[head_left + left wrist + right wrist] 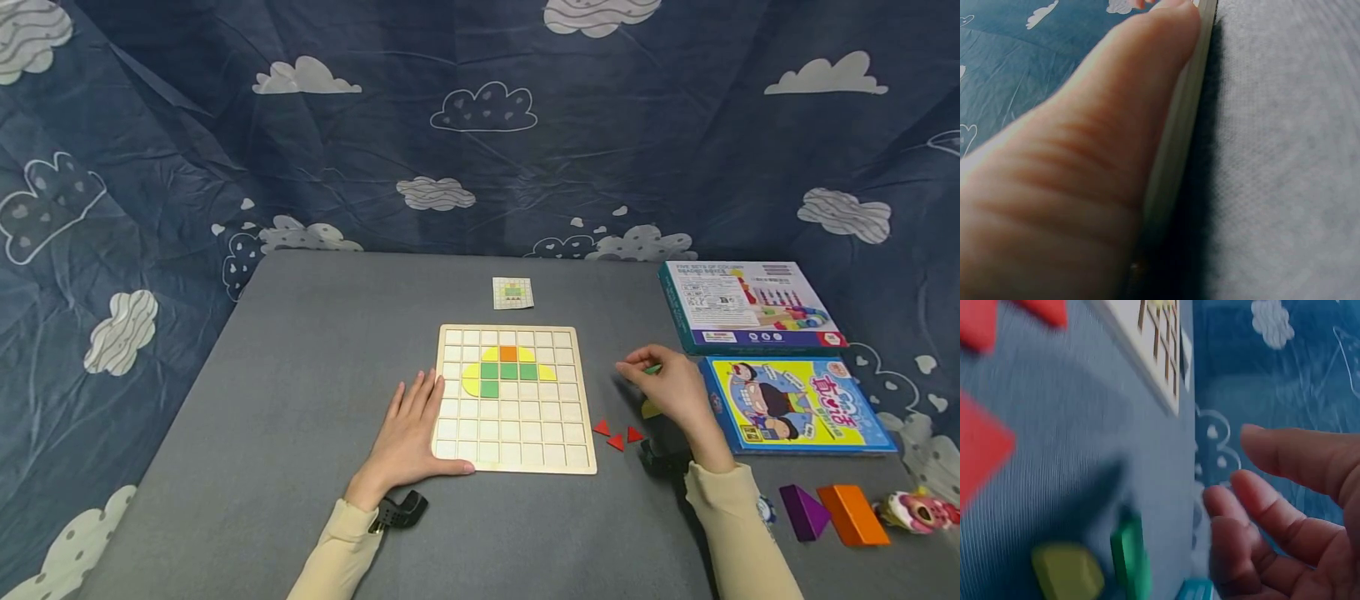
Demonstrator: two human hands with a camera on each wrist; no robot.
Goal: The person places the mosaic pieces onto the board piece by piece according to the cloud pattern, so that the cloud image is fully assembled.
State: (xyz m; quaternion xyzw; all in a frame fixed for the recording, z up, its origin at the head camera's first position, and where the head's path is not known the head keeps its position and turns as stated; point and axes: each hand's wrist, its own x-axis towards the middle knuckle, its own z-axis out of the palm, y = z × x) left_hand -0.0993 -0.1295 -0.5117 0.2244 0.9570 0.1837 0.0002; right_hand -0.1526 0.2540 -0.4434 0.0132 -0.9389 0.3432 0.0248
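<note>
My left hand lies with straight fingers along the left edge of a wooden grid board, its thumb at the near edge. On the board sit an orange square, several green squares and several yellow rounded pieces. My right hand hovers right of the board with fingers loosely bent; in the right wrist view a gap shows between thumb and fingers. A green piece appears below that hand, apart from the fingers, beside a yellow piece. Red triangles lie near the board's right edge.
A small pattern card lies behind the board. Two boxes, a white-and-purple one and a blue-and-yellow one, lie at the right. In front of them are a purple block, an orange block and a pink figure.
</note>
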